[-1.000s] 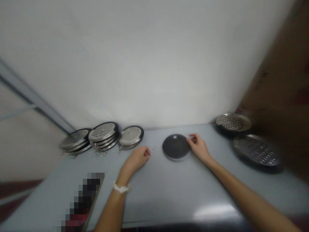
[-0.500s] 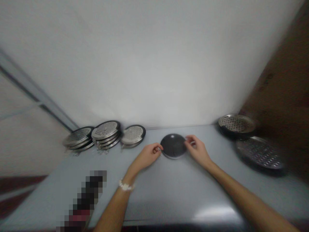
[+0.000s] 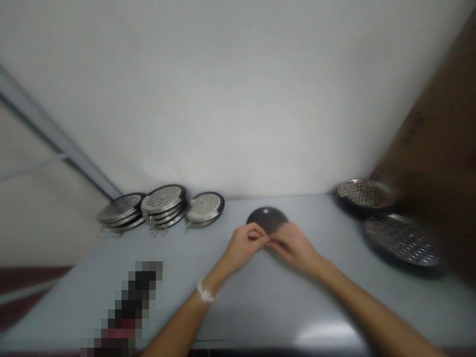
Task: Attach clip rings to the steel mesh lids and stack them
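Note:
A dark round perforated disc (image 3: 267,218) lies flat on the grey table (image 3: 260,297), near the back wall. Both my hands meet at its near edge. My left hand (image 3: 243,246), with a white bead bracelet on its wrist, is closed in a pinch, fingertips pointing right. My right hand (image 3: 295,248) lies over the disc's near right rim, its fingers pinched at the rim against the left fingertips. What sits between the fingertips is too small and blurred to see.
Three stacks of perforated metal discs (image 3: 163,203) stand at the back left by the wall. Two larger perforated metal trays (image 3: 401,240) lie at the right, beside a brown surface. A pixelated dark object (image 3: 130,307) rests at the table's front left.
My left hand moved right to a small ring lying on the table; the ring no longer shows there. Both hands then came together at the disc's near edge.

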A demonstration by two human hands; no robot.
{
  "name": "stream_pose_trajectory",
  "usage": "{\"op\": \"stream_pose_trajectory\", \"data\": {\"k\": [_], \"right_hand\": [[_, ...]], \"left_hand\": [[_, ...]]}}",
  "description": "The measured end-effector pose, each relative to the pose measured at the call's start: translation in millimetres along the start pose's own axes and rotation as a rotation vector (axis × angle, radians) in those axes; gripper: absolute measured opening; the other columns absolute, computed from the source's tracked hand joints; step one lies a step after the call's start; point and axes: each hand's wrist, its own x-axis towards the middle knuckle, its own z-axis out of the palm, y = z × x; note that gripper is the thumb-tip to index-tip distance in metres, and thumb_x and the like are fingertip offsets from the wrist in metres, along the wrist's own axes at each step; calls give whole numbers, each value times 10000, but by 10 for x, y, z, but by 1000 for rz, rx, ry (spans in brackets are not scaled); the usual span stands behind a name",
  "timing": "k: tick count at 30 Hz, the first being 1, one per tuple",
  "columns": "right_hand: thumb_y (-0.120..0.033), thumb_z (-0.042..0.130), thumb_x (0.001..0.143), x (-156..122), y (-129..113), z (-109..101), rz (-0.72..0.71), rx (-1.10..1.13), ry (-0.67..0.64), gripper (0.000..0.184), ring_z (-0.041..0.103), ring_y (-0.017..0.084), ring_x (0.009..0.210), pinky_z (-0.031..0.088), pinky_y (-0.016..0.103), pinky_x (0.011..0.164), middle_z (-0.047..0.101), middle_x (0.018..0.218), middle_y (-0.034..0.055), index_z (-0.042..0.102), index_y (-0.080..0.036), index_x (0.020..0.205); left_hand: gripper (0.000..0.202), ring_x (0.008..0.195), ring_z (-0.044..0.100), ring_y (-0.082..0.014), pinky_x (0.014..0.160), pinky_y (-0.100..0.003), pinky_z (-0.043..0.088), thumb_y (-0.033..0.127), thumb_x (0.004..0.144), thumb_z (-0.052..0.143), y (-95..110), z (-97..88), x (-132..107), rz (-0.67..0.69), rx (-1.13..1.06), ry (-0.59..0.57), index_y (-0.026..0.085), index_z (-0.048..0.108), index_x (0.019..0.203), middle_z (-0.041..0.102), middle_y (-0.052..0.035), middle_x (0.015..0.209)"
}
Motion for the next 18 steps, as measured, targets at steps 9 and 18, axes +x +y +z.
{"op": "stream_pose_trajectory", "data": {"k": [9, 18], "right_hand": [[-313, 479, 1032, 4, 40, -55, -17, -105, 66, 267, 632, 194, 850, 396, 344, 819, 723, 860, 81, 723, -207, 1016], [-303, 486, 1028, -16, 35, 18, -45, -118, 0, 255, 624, 196, 835, 395, 343, 805, 718, 884, 88, 701, -205, 1123]], "left_hand": [[167, 771, 708, -184, 772, -298, 564, 290, 795, 730, -53, -5, 52, 67, -19, 37, 129, 701, 835, 747, -76, 817], [87, 750, 688, -165, 736, -271, 556, 230, 810, 691, -73, 39, 35, 133, 87, 22, 143, 689, 824, 728, -54, 791]]}}
